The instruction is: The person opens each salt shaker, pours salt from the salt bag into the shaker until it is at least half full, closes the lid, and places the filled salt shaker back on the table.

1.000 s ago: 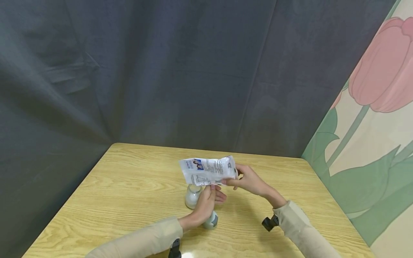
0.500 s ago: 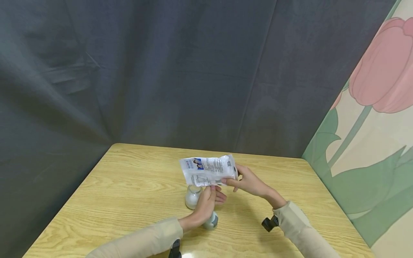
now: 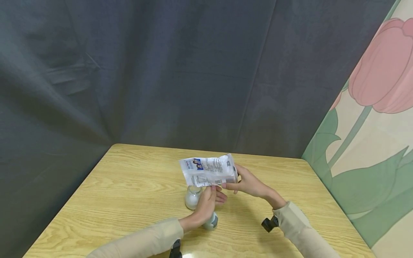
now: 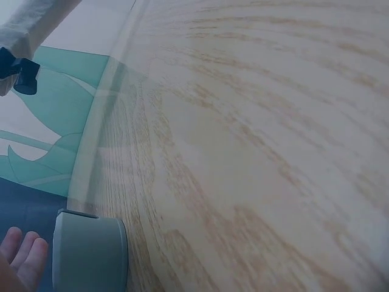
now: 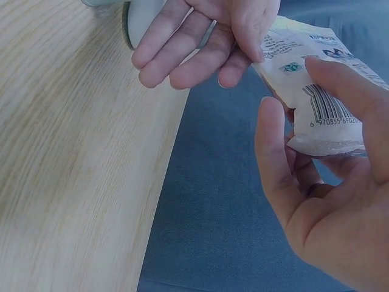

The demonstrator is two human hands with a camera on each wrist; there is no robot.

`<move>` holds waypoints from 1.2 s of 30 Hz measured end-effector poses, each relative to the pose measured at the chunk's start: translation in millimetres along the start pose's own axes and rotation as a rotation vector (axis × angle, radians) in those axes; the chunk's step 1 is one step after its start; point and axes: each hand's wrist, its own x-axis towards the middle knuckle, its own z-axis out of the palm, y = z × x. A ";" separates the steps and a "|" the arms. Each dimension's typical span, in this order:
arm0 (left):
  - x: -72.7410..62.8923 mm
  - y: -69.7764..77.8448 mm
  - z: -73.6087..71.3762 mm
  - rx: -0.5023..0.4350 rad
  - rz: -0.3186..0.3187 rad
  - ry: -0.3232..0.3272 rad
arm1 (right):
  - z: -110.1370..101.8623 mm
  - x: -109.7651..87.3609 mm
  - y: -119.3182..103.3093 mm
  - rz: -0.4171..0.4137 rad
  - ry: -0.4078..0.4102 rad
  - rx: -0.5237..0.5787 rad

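My right hand (image 3: pixel 250 182) grips the right end of a white printed plastic packet (image 3: pixel 206 170), thumb on the near face and fingers behind. A barcode shows beside that thumb in the right wrist view. The packet is held above the table, over a small glass jar (image 3: pixel 192 197) with white contents. My left hand (image 3: pixel 206 204) is beside the jar, its thumb at the packet's lower edge; its fingers (image 5: pixel 182 45) extend straight below the packet. A pale grey-green round piece like a lid (image 4: pixel 90 252) stands on the table by the left wrist.
The wooden table (image 3: pixel 129 179) ends at a dark curtain (image 3: pixel 193 79) behind. To the right rises a wall painted with tulips (image 3: pixel 380 71). A black wrist camera (image 3: pixel 270 224) hangs under the right sleeve.
My right thumb has slid slightly lower on the packet, uncovering the barcode. The packet's right end has risen a little. Left hand, jar and lid-like piece stay in place.
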 end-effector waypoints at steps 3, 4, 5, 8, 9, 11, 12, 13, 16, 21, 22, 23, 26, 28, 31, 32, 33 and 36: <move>0.3 -0.1 -0.4 -0.006 0.009 -0.002 | -0.1 0.2 0.4 -0.004 0.000 -0.001; 0.4 0.0 -0.4 -0.003 0.008 0.000 | -0.1 0.3 0.7 -0.005 0.000 -0.001; 0.4 0.2 -0.4 -0.005 0.008 -0.001 | -0.2 0.4 1.1 -0.007 0.000 -0.001; 0.8 0.4 -0.1 -0.008 0.006 0.001 | -0.3 1.1 2.0 -0.019 0.000 -0.004; 1.0 0.9 0.1 -0.008 0.002 0.003 | -0.4 1.1 2.2 -0.022 0.001 -0.006; 1.3 0.8 0.3 -0.013 -0.003 0.004 | -0.7 1.3 2.3 -0.027 0.005 -0.011; 1.5 0.7 0.5 -0.013 -0.005 0.004 | -0.8 1.3 2.2 -0.028 0.006 -0.012; 1.5 0.6 0.6 -0.017 -0.005 0.004 | -1.0 1.3 2.1 -0.027 0.008 -0.014; 1.8 0.4 0.8 -0.024 -0.003 0.003 | -1.6 1.2 2.0 -0.020 0.018 -0.022; 2.9 -0.1 1.3 -0.035 0.002 0.006 | -1.5 1.1 1.5 -0.018 0.029 -0.030; 3.3 -0.5 1.4 -0.043 0.000 0.007 | -1.5 1.1 1.4 -0.017 0.030 -0.031; 3.7 -0.7 1.4 -0.050 -0.001 0.008 | -1.5 1.0 1.1 -0.017 0.031 -0.032; 4.6 -2.0 1.2 -0.060 -0.002 0.006 | -1.5 0.9 0.6 -0.010 0.031 -0.033; 4.6 -1.9 0.9 -0.059 -0.003 0.005 | -1.5 0.8 -0.1 -0.007 0.031 -0.033; 4.0 -0.7 0.4 -0.039 0.001 0.006 | -1.4 1.1 -0.4 -0.006 0.031 -0.034; 3.8 0.2 0.3 -0.035 0.003 0.006 | -1.4 1.1 -0.7 -0.006 0.031 -0.033; 3.5 0.8 0.3 -0.031 0.005 0.007 | -1.5 1.1 -0.8 -0.006 0.031 -0.034; 3.4 1.7 0.3 -0.016 0.008 0.008 | -1.4 1.1 -1.6 -0.007 0.035 -0.032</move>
